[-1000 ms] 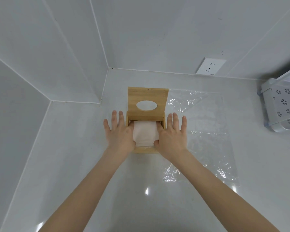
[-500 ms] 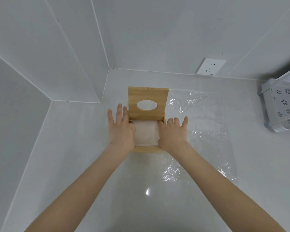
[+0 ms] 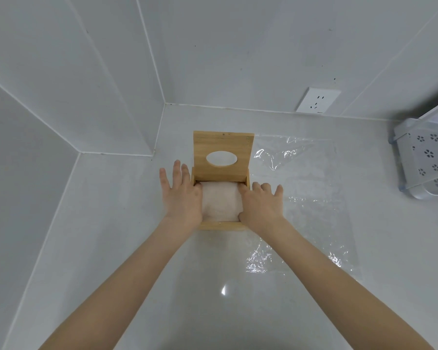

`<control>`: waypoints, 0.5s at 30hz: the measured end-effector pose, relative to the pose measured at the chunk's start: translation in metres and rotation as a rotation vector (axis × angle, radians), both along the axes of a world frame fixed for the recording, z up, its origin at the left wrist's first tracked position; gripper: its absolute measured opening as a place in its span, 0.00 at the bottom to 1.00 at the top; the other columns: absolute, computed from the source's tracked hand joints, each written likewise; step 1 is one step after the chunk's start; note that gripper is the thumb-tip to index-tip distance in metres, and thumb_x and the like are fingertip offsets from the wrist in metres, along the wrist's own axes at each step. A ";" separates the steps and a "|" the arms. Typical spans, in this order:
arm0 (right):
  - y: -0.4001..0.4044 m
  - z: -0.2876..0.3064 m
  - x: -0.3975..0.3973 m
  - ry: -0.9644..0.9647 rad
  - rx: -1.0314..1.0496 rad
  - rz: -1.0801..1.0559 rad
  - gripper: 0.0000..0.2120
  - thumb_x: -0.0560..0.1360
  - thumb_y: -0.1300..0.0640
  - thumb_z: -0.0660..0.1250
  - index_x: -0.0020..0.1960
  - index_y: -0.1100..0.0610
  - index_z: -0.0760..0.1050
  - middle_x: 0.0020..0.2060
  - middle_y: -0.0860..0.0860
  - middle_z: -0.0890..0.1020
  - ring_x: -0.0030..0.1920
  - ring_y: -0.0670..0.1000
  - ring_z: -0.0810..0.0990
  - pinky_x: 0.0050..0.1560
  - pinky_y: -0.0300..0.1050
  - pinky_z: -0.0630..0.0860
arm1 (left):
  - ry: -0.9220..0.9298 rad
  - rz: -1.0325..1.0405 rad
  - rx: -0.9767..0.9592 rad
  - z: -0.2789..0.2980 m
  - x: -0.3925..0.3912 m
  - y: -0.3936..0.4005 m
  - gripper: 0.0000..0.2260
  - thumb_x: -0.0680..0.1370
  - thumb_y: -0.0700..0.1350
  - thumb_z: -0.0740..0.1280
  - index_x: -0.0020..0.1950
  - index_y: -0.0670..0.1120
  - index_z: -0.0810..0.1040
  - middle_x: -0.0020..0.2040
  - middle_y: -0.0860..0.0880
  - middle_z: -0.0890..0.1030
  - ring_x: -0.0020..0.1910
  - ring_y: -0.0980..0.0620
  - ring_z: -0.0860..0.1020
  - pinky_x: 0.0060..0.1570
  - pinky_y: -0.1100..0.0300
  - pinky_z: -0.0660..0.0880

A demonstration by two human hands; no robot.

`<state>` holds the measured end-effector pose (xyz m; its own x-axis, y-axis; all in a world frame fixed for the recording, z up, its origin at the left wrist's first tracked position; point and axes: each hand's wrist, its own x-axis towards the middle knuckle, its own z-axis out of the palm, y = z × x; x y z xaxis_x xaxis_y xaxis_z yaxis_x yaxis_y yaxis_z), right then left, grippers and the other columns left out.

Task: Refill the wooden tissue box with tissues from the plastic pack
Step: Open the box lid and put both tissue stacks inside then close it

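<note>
I see the light wooden tissue box (image 3: 223,224) sitting on the white glossy countertop (image 3: 111,248) near its far edge, close to the inner corner where the white tiled walls meet. Its hinged wooden lid with an oval opening (image 3: 222,152) stands raised at the far side of the box, tilted back a little.

A stack of white tissues (image 3: 220,203) lies inside the open box, filling the space between the side walls; the top sheet bulges slightly.

Left hand (image 3: 181,195): palm down, fingers spread and extended, lying over the left wall of the box, its thumb side on the left edge of the tissues. Gripping nothing.

Right hand (image 3: 261,204): palm down over the right wall, fingers curled loosely, thumb and index finger pressing the right edge of the tissues. I see no closed grasp.

The clear, crumpled plastic pack (image 3: 301,198) lies flat and empty on the countertop just right of the box, partly under the right hand.

Toward the right edge of the countertop stands a white perforated plastic basket (image 3: 427,157), well apart from the box. A white wall socket (image 3: 318,100) sits on the back wall.
</note>
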<state>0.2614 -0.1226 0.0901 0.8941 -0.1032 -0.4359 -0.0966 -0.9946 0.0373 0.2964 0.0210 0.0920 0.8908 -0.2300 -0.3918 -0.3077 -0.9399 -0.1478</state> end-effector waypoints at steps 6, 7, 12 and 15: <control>-0.016 0.029 -0.005 -0.339 0.322 -0.056 0.15 0.75 0.56 0.62 0.61 0.54 0.73 0.68 0.54 0.70 0.66 0.55 0.67 0.59 0.47 0.66 | 0.007 0.188 -0.608 0.024 0.013 0.022 0.16 0.69 0.52 0.71 0.55 0.51 0.79 0.68 0.46 0.71 0.70 0.47 0.65 0.67 0.51 0.59; -0.019 0.035 -0.002 -0.417 0.363 -0.090 0.13 0.75 0.57 0.62 0.59 0.54 0.74 0.63 0.52 0.74 0.62 0.55 0.72 0.54 0.46 0.68 | -0.058 0.215 -0.711 0.029 0.018 0.025 0.13 0.69 0.49 0.72 0.52 0.49 0.78 0.62 0.47 0.76 0.63 0.47 0.72 0.62 0.53 0.65; -0.028 0.056 0.032 -0.613 0.526 -0.127 0.25 0.75 0.61 0.63 0.70 0.54 0.62 0.59 0.53 0.76 0.56 0.55 0.76 0.50 0.51 0.75 | -0.176 0.217 -0.955 0.041 0.047 0.018 0.19 0.70 0.39 0.72 0.57 0.44 0.68 0.57 0.47 0.76 0.55 0.48 0.76 0.54 0.52 0.73; -0.029 0.053 0.048 -0.550 0.494 -0.026 0.26 0.76 0.61 0.61 0.72 0.55 0.59 0.61 0.54 0.75 0.57 0.56 0.75 0.52 0.51 0.75 | -0.191 0.172 -1.017 0.043 0.058 0.015 0.25 0.71 0.37 0.71 0.64 0.45 0.66 0.56 0.48 0.75 0.51 0.51 0.75 0.54 0.57 0.72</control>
<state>0.3091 -0.1512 0.1434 0.9967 -0.0353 0.0734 0.0038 -0.8800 -0.4750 0.3540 0.0357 0.1351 0.9693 -0.2367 0.0659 -0.2133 -0.6774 0.7040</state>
